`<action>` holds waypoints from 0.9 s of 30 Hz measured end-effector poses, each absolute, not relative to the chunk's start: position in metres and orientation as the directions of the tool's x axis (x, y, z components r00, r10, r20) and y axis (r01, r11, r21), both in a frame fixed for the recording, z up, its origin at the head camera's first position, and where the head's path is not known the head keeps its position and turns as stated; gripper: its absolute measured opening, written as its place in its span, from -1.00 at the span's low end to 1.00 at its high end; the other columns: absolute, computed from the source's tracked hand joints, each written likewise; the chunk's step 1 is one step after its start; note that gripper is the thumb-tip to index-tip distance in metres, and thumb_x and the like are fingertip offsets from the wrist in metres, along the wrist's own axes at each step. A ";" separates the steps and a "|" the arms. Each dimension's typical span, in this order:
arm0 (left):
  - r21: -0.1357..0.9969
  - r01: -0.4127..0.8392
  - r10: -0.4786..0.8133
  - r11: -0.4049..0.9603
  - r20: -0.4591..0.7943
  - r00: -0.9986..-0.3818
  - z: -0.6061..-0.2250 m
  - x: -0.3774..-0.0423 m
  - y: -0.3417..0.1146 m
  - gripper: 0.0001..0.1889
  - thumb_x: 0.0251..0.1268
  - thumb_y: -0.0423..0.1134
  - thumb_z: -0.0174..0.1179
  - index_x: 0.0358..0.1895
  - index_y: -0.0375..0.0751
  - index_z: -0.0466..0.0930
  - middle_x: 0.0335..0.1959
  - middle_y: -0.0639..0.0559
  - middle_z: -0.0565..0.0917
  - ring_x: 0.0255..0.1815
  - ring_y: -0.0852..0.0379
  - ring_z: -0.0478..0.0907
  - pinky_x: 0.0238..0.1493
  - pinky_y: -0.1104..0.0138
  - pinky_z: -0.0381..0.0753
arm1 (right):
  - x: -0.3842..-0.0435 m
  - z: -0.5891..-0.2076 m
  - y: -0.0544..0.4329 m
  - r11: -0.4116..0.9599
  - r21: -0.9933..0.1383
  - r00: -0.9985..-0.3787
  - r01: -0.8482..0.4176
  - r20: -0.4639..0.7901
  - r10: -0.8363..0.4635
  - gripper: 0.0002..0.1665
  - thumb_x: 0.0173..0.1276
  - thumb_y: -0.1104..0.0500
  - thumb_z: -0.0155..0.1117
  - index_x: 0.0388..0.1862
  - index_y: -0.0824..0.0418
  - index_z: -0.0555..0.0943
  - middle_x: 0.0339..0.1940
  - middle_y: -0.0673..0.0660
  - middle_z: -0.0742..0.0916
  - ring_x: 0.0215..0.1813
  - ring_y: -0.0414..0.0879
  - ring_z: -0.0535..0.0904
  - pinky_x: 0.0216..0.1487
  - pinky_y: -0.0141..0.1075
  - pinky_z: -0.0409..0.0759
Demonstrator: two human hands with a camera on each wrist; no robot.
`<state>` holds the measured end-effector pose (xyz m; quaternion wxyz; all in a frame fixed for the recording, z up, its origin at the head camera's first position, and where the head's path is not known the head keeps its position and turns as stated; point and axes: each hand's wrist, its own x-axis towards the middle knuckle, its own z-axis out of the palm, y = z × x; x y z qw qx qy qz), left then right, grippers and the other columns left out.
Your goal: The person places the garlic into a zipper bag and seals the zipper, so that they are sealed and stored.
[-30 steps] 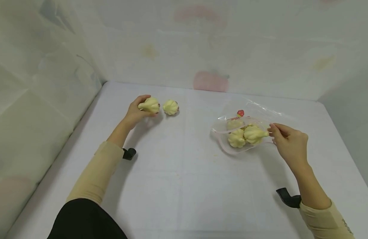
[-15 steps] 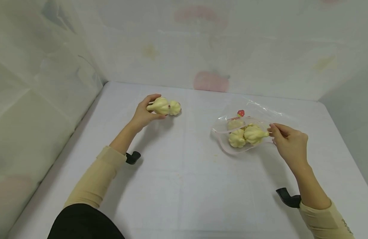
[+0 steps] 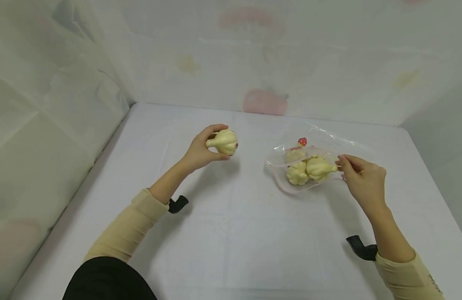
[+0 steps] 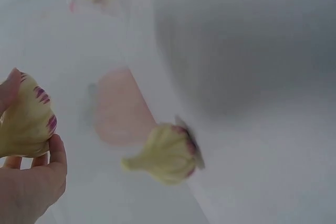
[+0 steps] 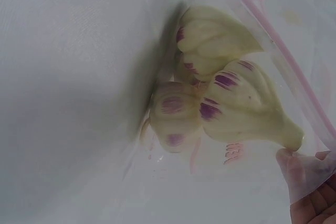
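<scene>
My left hand [image 3: 204, 151] grips a pale garlic bulb [image 3: 225, 142] above the table, thumb and fingers on opposite sides. A second garlic bulb [image 4: 165, 155] rests on the table in the left wrist view; in the head view the held bulb and hand hide it. On the right lies a clear zip bag [image 3: 287, 189] with a pink-edged mouth, partly open. Inside are three garlic bulbs [image 5: 244, 106] with purple streaks, pressed against each other. My right hand [image 3: 362, 179] pinches the bag's right edge, close to one bulb's stem.
A white cloth covers the table [image 3: 231, 250]. Pale printed sheeting [image 3: 264, 54] rises behind it and along the left side [image 3: 39, 137]. A small red print [image 3: 302, 142] shows on the bag. Black curved mounts [image 3: 362, 248] stick out at both wrists.
The left hand has moved right and slightly towards me with its garlic bulb, passing in front of the one on the table. The right hand and the bag have stayed in place.
</scene>
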<state>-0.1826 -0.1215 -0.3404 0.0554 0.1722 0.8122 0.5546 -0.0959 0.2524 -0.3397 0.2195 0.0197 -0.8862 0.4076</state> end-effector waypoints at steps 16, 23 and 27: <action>0.786 0.528 0.578 0.322 0.279 -0.767 -0.368 -0.152 -0.062 -0.22 -0.22 -0.51 0.53 0.24 -0.27 0.44 0.17 -0.15 0.51 0.10 0.01 0.45 0.04 0.31 0.51 | -0.097 -0.341 0.252 0.676 -0.698 -0.897 -0.234 0.423 0.126 -0.73 0.40 0.35 0.17 -0.15 0.63 0.63 -0.36 0.49 0.71 -0.44 -0.78 0.41 -0.48 -0.75 0.41; 0.797 0.525 0.621 0.297 0.257 -0.740 -0.380 -0.142 -0.039 -0.24 -0.18 -0.50 0.52 0.23 -0.27 0.44 0.15 -0.14 0.50 0.11 0.02 0.45 0.09 0.37 0.48 | -0.097 -0.340 0.251 0.669 -0.713 -0.908 -0.209 0.395 0.137 -0.72 0.40 0.34 0.20 -0.13 0.61 0.63 -0.32 0.50 0.71 -0.44 -0.77 0.40 -0.48 -0.76 0.40; 0.800 0.526 0.640 0.287 0.249 -0.727 -0.383 -0.139 -0.028 -0.24 -0.17 -0.49 0.52 0.24 -0.26 0.44 0.17 -0.14 0.50 0.13 0.03 0.44 0.10 0.40 0.46 | -0.097 -0.340 0.251 0.665 -0.712 -0.903 -0.225 0.409 0.133 -0.73 0.39 0.35 0.20 -0.14 0.61 0.64 -0.34 0.50 0.70 -0.44 -0.77 0.41 -0.49 -0.76 0.40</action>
